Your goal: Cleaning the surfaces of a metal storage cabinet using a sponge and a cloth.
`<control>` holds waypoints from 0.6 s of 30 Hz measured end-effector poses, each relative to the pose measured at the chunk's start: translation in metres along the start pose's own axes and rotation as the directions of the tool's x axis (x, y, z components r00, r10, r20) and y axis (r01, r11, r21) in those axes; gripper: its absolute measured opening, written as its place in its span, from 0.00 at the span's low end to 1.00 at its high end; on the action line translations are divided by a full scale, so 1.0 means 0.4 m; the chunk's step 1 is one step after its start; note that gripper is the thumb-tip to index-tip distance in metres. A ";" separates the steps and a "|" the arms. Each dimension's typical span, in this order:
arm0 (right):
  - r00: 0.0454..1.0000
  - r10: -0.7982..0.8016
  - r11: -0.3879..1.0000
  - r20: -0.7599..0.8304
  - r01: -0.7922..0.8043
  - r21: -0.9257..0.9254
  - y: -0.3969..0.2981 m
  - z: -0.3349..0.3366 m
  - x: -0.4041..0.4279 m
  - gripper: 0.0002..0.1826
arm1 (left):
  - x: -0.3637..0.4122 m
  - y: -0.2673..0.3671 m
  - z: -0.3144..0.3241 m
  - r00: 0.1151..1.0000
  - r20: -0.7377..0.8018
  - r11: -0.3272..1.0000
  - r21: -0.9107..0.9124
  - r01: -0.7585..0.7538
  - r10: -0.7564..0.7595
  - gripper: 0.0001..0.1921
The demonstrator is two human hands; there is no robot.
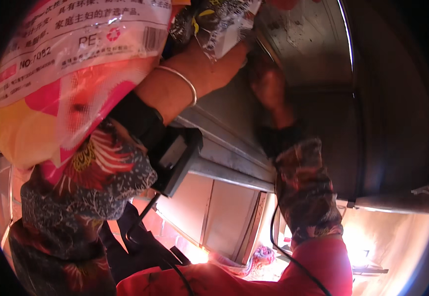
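Observation:
My left hand [218, 68], with a silver bangle at its wrist, is closed around a shiny plastic package [225, 27] with dark and yellow print. Its fingertips are partly hidden. A large clear plastic bag [77, 48] with pink and yellow contents and printed writing rests over my left forearm. Close to the left hand is my right hand [270, 88], blurred and in shadow over a dark panel; its fingers and anything in them cannot be made out. A black box-shaped device [179, 159] with a cable sits by my left forearm.
Metal rails [229, 177] edge the dark furniture below my hands. A glossy panel [310, 44] lies at the upper right. Pale cabinet doors [214, 214] and a bunched patterned cloth [262, 255] are lower down. A black cable [273, 229] hangs beside my right sleeve.

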State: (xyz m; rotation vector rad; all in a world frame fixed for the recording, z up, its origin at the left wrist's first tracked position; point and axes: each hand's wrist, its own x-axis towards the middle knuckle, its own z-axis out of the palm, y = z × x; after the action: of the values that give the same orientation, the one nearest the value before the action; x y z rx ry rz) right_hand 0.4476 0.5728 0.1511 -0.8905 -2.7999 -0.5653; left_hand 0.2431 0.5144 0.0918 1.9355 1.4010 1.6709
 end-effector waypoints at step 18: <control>0.997 0.074 0.996 0.017 -0.074 -0.048 0.149 0.013 -0.022 0.13 | -0.005 0.008 0.032 0.979 -0.199 0.974 -0.211 -0.077 0.034 0.10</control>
State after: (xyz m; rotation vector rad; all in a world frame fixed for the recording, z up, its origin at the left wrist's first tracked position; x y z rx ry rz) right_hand 0.4892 0.6150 0.1625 -1.0092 -2.7673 -0.6179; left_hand 0.2560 0.5165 0.0886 1.7451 1.1750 1.9939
